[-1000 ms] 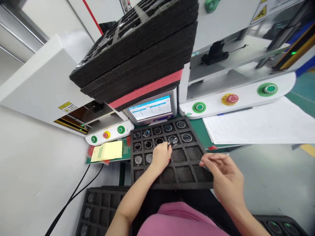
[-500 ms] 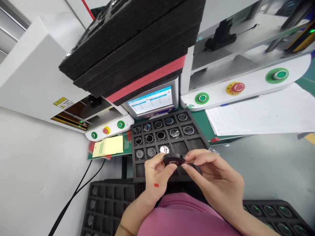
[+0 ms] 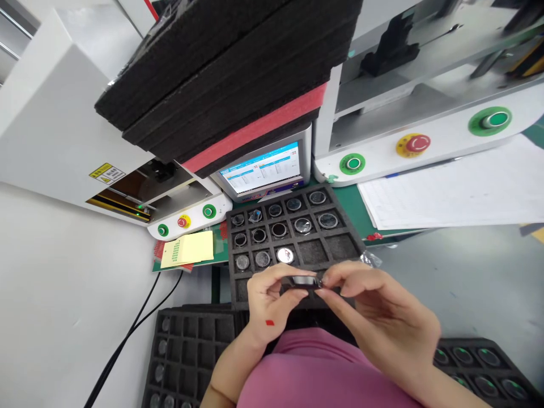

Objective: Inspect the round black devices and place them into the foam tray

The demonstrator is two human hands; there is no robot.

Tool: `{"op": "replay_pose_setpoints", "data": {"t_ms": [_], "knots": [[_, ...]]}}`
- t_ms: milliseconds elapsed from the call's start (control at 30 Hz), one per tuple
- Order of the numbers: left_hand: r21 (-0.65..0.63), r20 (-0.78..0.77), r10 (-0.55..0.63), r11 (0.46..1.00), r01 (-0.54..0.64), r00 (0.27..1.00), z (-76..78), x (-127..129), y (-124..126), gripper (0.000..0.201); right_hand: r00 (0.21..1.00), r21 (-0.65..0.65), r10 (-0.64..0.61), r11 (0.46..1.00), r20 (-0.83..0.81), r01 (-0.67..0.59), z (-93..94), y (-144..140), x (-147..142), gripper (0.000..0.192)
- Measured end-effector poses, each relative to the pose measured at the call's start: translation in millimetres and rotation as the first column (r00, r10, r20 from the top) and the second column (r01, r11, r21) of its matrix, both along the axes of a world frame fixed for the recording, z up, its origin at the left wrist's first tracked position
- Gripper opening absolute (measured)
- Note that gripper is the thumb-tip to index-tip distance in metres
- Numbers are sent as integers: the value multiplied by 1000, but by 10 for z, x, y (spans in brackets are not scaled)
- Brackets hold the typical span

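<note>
Black foam makes up the gridded tray (image 3: 335,247) lying in front of the person on the green-topped table (image 3: 352,209): its two far rows each hold five round ring-shaped parts, the third row holds three, among them a shiny silver disc (image 3: 285,255), and the compartments to the right of that disc are bare foam. Just above the tray's near edge, the left hand (image 3: 268,300) and the right hand (image 3: 374,306) together pinch a small flat black round part (image 3: 304,280) by its opposite edges, fingers curled closed on it, with a small red mark on the left hand. Two more black foam trays sit lower down, one at lower left (image 3: 191,351) with a few round parts along its left column, one at lower right (image 3: 484,374) holding dark green-tinted lenses. A stack of black foam trays (image 3: 229,73) on a red foam sheet sits above a small lit monitor (image 3: 263,170).
</note>
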State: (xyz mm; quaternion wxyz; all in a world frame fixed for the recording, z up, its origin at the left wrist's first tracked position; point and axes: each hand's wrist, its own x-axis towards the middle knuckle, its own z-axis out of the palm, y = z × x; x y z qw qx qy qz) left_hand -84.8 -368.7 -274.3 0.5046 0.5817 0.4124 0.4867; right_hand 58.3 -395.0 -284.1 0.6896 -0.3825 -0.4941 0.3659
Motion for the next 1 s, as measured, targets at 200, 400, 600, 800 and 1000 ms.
{"op": "replay_pose_setpoints", "data": {"t_ms": [200, 400, 600, 800, 1000], "knots": [[-24, -11, 4, 1000, -5, 1000, 4, 13, 3, 13, 993, 1, 102, 995, 54, -102, -17, 34, 40, 26], [-19, 17, 5, 1000, -5, 1000, 12, 20, 4, 10, 1000, 12, 6, 1000, 21, -6, -18, 28, 17, 24], [-1, 8, -6, 1000, 6, 1000, 6, 31, 11, 12, 999, 1, 18, 1000, 51, -18, 23, 51, 52, 24], [22, 41, -11, 1000, 10, 999, 10, 26, 6, 10, 983, 13, 162, 986, 91, -164, 20, 67, 113, 27], [29, 21, 19, 999, -20, 1000, 18, 35, 2, 10, 998, 12, -49, 999, -39, 50, -27, 46, -14, 24]]}}
